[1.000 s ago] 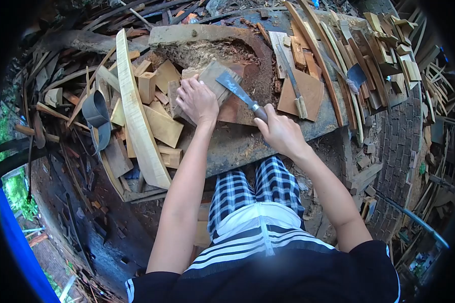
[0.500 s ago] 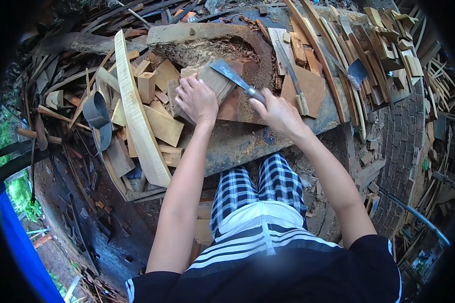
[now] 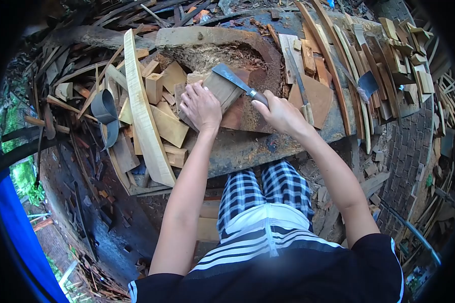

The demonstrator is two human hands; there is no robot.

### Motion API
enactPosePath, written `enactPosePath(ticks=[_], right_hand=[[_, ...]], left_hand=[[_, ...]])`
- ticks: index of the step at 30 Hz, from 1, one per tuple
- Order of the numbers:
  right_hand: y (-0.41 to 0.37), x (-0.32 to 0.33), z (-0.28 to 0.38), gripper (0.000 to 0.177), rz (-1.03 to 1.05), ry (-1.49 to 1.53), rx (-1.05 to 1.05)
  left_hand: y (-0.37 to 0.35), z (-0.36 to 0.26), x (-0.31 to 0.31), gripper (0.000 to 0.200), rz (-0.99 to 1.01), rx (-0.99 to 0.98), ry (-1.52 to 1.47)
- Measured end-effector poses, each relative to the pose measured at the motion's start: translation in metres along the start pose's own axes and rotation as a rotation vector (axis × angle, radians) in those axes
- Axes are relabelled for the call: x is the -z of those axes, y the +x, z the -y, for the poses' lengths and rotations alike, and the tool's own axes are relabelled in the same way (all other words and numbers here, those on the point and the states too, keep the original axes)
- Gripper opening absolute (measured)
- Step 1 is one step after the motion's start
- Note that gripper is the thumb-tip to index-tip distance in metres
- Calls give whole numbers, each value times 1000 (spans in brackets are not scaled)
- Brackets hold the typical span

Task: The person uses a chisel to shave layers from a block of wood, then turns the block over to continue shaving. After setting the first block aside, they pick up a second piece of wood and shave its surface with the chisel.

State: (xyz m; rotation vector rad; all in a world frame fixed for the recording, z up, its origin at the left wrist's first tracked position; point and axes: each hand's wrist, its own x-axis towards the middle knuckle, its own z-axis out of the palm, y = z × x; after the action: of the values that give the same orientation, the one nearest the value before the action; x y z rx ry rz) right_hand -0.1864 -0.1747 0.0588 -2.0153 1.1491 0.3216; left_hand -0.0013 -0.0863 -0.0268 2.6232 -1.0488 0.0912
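My left hand (image 3: 201,107) grips the near left side of a wooden block (image 3: 222,90), its fingers curled over the edge. The block lies tilted on a worn workbench (image 3: 237,151). In my right hand (image 3: 278,115) is the dark handle of a broad-bladed knife (image 3: 233,78). The blade reaches up and left, its wide end at the block's upper edge. Behind the block is a large hollowed piece of wood (image 3: 187,36). The block's underside is hidden.
A long pale curved board (image 3: 142,111) and offcuts (image 3: 169,126) lie left, beside a curved grey strip (image 3: 105,108). To the right are a long-handled blade (image 3: 302,88), a reddish board (image 3: 321,101), curved wooden strips (image 3: 333,70) and stacked blocks (image 3: 399,48).
The whole view has shifted, with the bench appearing slightly farther right. Both hands keep their holds, and the knife and block stay in nearly the same relation.
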Motion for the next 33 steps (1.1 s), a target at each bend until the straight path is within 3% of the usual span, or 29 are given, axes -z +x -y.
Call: enactPosePath(ticks=[7, 11, 29, 33], right_hand=[[-25, 19, -25, 52, 171, 86, -30], [3, 14, -25, 51, 140, 133, 75], [0, 31, -41, 57, 281, 155, 45], [40, 30, -22, 58, 261, 161, 167]], left_hand=[[-2, -1, 1, 24, 18, 9, 47], [0, -4, -3, 23, -35, 16, 51], [2, -7, 0, 24, 8, 59, 156], [6, -4, -3, 24, -30, 103, 142]])
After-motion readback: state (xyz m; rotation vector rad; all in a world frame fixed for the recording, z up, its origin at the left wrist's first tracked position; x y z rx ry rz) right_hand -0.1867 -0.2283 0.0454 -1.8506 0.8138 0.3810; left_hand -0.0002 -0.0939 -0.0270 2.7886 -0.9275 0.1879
